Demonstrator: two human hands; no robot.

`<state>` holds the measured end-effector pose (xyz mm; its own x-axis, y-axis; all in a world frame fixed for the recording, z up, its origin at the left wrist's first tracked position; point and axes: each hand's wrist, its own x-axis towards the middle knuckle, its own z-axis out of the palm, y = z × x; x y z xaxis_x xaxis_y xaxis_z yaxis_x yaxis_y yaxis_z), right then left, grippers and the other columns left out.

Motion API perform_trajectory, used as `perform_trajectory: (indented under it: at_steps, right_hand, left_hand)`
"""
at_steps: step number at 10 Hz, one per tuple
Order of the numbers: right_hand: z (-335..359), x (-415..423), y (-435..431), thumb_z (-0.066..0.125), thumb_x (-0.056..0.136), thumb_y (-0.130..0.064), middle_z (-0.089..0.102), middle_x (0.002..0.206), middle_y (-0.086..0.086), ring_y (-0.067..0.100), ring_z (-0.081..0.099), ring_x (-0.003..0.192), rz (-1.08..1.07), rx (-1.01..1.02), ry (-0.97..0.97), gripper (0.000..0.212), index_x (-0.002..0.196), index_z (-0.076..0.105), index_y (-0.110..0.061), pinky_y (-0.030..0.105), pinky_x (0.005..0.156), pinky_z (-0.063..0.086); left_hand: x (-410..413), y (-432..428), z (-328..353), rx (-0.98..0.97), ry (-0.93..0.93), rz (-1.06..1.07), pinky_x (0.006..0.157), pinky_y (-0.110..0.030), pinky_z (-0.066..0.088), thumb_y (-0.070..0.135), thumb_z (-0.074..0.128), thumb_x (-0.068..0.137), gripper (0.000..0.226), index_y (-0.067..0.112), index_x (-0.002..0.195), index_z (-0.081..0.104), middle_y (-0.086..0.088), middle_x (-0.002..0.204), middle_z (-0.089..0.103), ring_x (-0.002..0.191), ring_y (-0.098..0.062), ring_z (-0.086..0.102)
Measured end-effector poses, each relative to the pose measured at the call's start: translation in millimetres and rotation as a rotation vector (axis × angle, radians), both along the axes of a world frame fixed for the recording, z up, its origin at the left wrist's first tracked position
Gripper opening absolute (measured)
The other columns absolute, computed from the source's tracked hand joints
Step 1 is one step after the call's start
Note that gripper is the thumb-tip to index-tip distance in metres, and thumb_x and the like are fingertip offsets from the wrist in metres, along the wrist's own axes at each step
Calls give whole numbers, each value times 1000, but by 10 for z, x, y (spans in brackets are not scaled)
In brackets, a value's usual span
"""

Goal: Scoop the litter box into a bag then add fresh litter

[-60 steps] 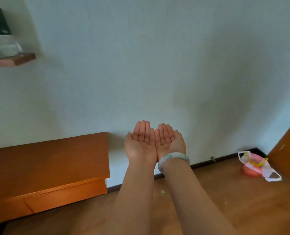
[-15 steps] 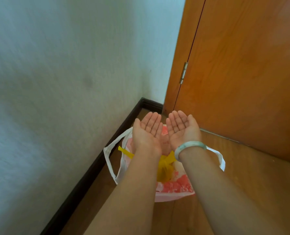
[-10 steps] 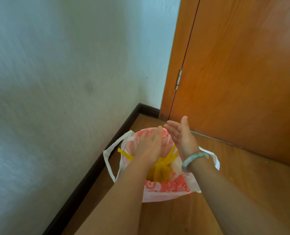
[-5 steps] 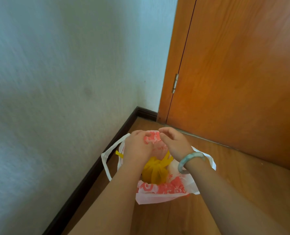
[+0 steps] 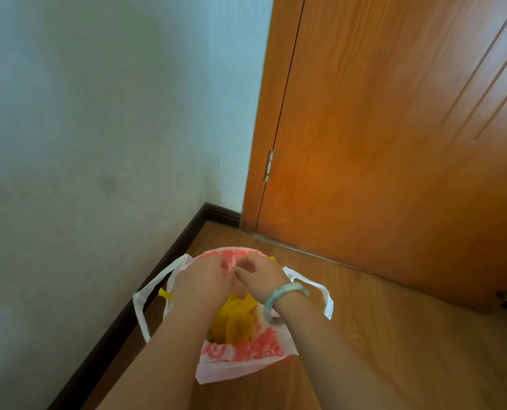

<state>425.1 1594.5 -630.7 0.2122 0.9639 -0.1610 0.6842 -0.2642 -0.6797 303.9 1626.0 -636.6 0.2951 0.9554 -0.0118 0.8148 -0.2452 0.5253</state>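
Left hand [image 5: 202, 284] and right hand [image 5: 259, 276], flat and palm-up a moment ago, now curl their fingers over the white-and-red bag [image 5: 243, 355] on the floor [image 5: 394, 350] by the skirting [image 5: 110, 344] (yellow bag [image 5: 234, 321] inside). What they pinch, if anything, is hidden; scooping judged not begun.

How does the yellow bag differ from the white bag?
The white bag carries red print; the yellow bag is plain. The white bag is outermost, with its mouth open; the yellow bag sits bunched inside it. Both look like thin plastic.
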Motion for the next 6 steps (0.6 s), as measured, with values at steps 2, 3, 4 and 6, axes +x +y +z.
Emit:
perform_trajectory:
  at_steps: [2,3,4,6]
  right_hand:
    - [316,-69,49,49,92,-23,63,116,8,25,58,107,52,-45,-99,28,116,61,-14,32,92,44]
    - [599,-52,100,47,93,-23,63,112,8,26,59,101,98,-24,-192,27,112,63,-14,35,89,48]
    - [868,10,170,47,93,-23,64,108,9,27,60,98,115,-12,-211,25,106,64,-11,38,87,50]
    - [1459,82,239,41,94,-26,64,91,8,23,61,81,37,-28,-225,29,91,65,-10,39,78,52]
  left_hand:
    - [0,64,189,-19,83,24,71,-31,48,32,45,94,26,20,109,61,-1,94,64,83,-21,61]
    - [-41,166,372,38,153,13,74,-33,48,37,47,90,27,25,110,61,-1,98,62,88,-22,58]
    - [-49,261,579,23,131,3,82,-39,51,37,52,86,28,27,111,61,-2,104,63,94,-25,59]
    - [-17,279,1214,34,207,-4,87,-38,49,34,48,90,31,23,118,58,-3,116,62,104,-25,58]
